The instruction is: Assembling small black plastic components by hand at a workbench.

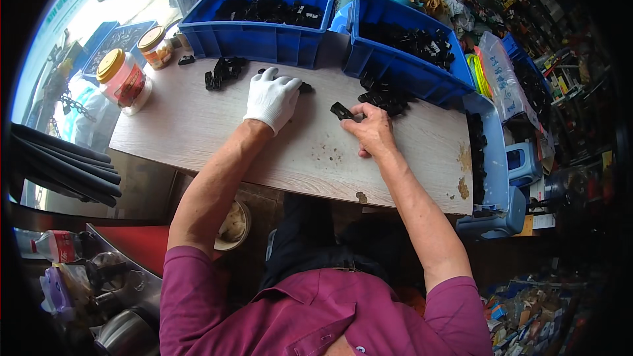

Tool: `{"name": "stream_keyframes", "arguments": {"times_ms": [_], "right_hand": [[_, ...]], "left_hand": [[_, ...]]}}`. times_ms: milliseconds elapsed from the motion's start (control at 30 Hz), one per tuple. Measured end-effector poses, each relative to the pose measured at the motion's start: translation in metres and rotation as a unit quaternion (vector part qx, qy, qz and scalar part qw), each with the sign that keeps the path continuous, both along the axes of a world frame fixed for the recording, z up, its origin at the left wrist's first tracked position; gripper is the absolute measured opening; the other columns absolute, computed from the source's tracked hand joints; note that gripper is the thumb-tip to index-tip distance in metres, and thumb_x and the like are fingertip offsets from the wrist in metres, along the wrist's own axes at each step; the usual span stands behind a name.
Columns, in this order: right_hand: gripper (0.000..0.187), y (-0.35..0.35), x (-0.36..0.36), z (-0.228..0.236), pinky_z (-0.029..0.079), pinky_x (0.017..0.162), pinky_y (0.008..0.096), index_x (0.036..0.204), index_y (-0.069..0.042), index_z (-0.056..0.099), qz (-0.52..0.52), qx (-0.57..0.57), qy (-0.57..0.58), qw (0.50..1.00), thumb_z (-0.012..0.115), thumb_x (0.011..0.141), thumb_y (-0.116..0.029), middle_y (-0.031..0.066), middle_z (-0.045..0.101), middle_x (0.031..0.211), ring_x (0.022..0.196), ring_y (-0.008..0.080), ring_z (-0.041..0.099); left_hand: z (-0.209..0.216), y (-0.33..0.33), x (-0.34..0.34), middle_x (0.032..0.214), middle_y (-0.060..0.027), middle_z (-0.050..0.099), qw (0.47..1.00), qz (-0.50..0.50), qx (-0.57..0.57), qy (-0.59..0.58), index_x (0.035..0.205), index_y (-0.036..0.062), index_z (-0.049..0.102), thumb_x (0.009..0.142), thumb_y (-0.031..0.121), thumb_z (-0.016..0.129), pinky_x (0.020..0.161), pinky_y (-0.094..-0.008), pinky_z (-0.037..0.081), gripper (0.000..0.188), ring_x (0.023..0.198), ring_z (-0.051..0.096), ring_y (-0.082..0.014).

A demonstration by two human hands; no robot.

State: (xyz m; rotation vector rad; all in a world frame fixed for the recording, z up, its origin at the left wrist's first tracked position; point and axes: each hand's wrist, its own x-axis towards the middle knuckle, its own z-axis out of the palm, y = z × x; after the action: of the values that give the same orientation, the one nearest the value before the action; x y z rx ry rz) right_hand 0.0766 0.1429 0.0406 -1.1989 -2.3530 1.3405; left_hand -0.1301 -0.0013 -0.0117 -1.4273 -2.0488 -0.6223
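My left hand (271,99), in a white knit glove, rests over the table with its fingers curled. A small black plastic part (306,88) sticks out beside its fingertips, and the fingers partly hide it. My bare right hand (373,129) pinches another black plastic part (341,111), oblong with a hollow side, between thumb and fingers just above the tabletop. Close behind the right hand lies a heap of black parts (384,100). Left of the gloved hand is a smaller pile of black parts (225,72), with a single loose piece (186,60) farther left.
Two blue bins (257,45) (409,69) filled with black parts stand along the far edge of the worn wooden table (316,165). Two lidded jars (122,82) (155,47) stand at the left. A light-blue container (496,158) hugs the right edge. Below the table sits a bucket (242,225).
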Motion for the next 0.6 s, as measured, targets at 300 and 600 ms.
{"name": "stream_keyframes", "arguments": {"times_ms": [300,600], "right_hand": [[0.035,0.000,0.017,-0.001,0.050,0.036,0.0299,0.113,-0.004,0.071,-0.005,-0.072,0.053,0.996,0.079,0.082,-0.017,0.0027,0.061,0.059,0.041,0.0125,0.054],[0.033,-0.005,0.024,-0.002,0.048,0.035,0.0288,0.110,0.000,0.068,-0.017,-0.092,0.062,0.994,0.078,0.083,-0.015,0.0022,0.059,0.059,0.041,0.0111,0.053]], "left_hand": [[0.022,0.009,0.004,0.092,-0.0074,0.075,0.993,0.052,-0.103,-0.035,0.089,0.0147,0.078,0.090,0.029,0.067,0.084,-0.0481,0.051,0.018,0.098,0.066,-0.0325],[0.027,0.012,-0.003,0.096,-0.0097,0.076,0.990,0.090,-0.048,-0.103,0.098,0.0164,0.080,0.091,0.029,0.064,0.082,-0.0488,0.054,0.022,0.098,0.069,-0.0341]]}}
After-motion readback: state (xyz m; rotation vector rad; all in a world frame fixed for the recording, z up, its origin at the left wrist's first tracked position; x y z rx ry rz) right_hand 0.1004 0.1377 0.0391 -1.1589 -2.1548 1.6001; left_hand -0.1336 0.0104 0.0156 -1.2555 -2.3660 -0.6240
